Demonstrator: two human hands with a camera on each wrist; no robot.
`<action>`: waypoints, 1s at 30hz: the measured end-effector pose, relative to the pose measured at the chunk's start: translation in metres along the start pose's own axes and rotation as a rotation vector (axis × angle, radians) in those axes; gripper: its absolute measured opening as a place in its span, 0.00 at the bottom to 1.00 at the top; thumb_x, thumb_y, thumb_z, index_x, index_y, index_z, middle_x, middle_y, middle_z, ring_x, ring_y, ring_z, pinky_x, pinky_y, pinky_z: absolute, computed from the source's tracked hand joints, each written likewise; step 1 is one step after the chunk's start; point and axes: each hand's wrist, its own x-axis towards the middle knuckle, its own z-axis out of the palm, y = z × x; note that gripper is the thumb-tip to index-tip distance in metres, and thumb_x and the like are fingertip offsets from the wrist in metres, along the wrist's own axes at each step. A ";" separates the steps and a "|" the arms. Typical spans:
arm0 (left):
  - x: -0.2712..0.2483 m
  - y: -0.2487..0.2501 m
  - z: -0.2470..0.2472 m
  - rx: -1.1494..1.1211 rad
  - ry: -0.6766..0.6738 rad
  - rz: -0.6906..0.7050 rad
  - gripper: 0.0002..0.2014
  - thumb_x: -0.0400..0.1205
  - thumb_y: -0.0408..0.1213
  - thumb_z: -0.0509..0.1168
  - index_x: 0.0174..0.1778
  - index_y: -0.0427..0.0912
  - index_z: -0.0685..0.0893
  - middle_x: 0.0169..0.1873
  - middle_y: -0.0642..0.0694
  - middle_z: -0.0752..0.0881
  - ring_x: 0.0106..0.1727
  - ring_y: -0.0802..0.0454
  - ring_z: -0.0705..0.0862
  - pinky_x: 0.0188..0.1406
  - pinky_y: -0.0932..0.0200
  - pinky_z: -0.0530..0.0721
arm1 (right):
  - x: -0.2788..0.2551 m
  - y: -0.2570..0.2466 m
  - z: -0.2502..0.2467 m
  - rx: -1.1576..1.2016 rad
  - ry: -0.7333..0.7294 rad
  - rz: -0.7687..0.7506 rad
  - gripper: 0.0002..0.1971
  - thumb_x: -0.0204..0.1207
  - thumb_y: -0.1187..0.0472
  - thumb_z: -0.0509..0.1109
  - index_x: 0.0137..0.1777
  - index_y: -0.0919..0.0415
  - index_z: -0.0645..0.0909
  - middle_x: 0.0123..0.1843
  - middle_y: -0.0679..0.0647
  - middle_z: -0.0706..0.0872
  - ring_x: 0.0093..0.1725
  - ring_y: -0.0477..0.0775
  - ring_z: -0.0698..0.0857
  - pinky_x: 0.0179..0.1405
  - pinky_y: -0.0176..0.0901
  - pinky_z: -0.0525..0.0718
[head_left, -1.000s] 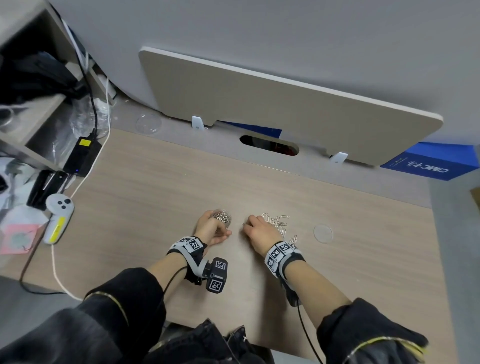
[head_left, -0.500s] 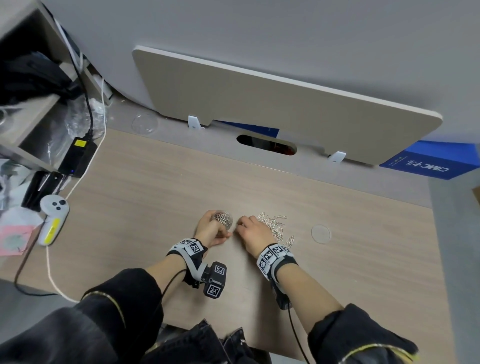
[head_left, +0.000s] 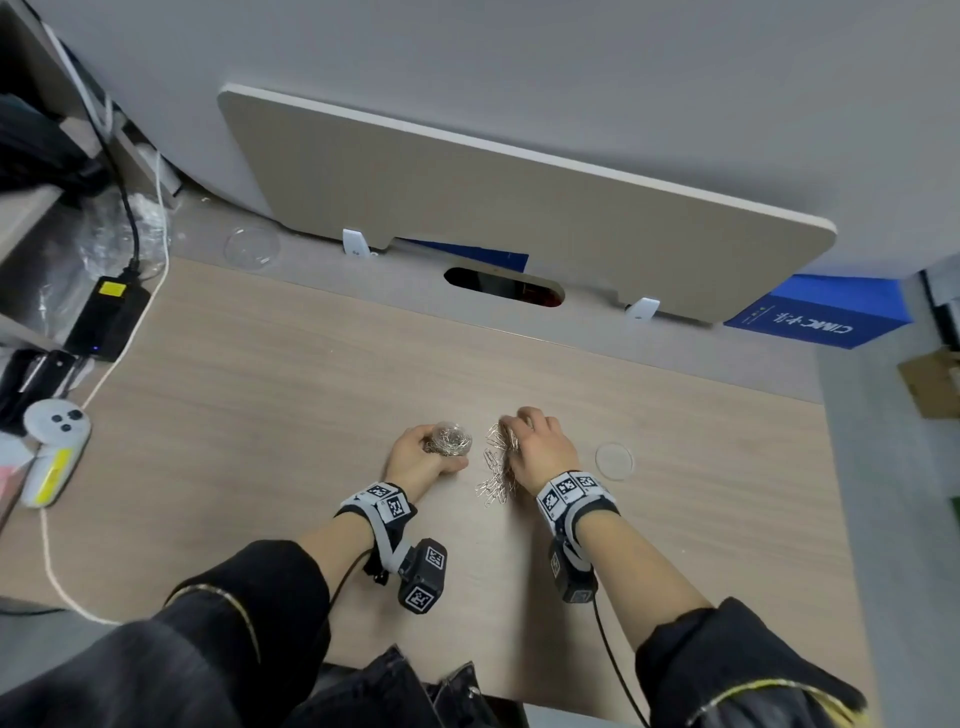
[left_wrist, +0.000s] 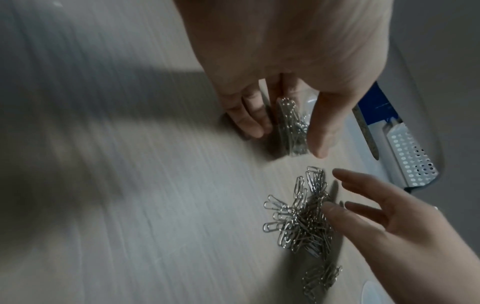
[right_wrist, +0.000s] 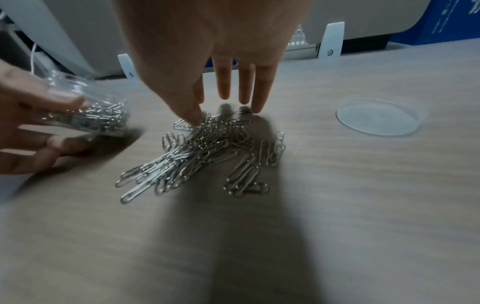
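Two hands, left hand (head_left: 415, 460) curled round clear jar (head_left: 451, 440), right hand (head_left: 543, 452) straight-fingered, thumb touching paper-clip pile (head_left: 496, 475)

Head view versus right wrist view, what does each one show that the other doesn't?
Only the head view: the white controller and black power adapter at far left, plus both marker wristbands. Only the right wrist view: the right hand with straight fingertips touching the far end of the paper clip pile. Both: the left hand gripping the clear container of clips, and the round lid on the desk.
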 end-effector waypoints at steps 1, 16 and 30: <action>-0.002 0.003 0.000 -0.019 -0.014 -0.001 0.31 0.57 0.28 0.82 0.57 0.42 0.83 0.50 0.44 0.88 0.50 0.51 0.87 0.58 0.55 0.85 | 0.002 0.000 0.000 -0.020 -0.041 -0.032 0.27 0.74 0.60 0.63 0.75 0.50 0.69 0.77 0.55 0.68 0.71 0.64 0.70 0.62 0.54 0.80; 0.001 -0.007 0.004 0.184 -0.114 0.109 0.31 0.53 0.25 0.79 0.48 0.49 0.77 0.51 0.48 0.83 0.50 0.48 0.84 0.54 0.57 0.81 | -0.026 0.004 0.000 0.032 0.016 -0.058 0.21 0.70 0.69 0.60 0.62 0.57 0.80 0.65 0.52 0.77 0.64 0.59 0.75 0.49 0.51 0.83; 0.009 -0.011 -0.001 0.227 -0.148 0.098 0.32 0.44 0.37 0.81 0.42 0.60 0.77 0.52 0.43 0.85 0.51 0.46 0.85 0.59 0.46 0.82 | -0.037 -0.006 0.004 0.111 0.059 0.343 0.18 0.77 0.53 0.62 0.65 0.57 0.74 0.65 0.56 0.74 0.65 0.62 0.74 0.52 0.52 0.81</action>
